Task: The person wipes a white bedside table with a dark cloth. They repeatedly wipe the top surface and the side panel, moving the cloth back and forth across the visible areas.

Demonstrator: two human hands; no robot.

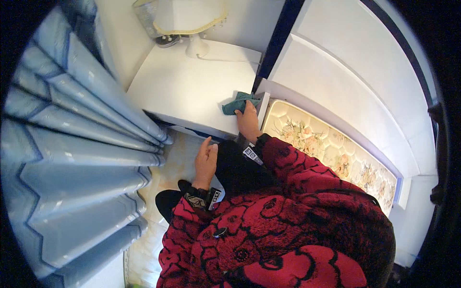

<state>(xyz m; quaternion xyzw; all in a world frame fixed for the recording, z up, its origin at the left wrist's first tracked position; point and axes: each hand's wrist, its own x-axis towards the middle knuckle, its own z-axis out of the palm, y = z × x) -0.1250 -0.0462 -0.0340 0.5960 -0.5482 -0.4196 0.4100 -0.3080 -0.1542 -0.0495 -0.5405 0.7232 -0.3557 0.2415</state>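
A crumpled dark green cloth lies under the fingers of my right hand, near the right edge of a white bedside table. The hand's fingers are bent over the cloth and press it against the tabletop. My left hand hangs in front of the table, holding nothing, with its index finger stretched out and apart from the thumb. It is below the level of the tabletop and close to my dark-clothed leg.
On the table's back stands a white lamp with a fringed shade and a cord. Beside it is a clear container. Blue curtains hang at left. A floral padded panel adjoins a white headboard at right.
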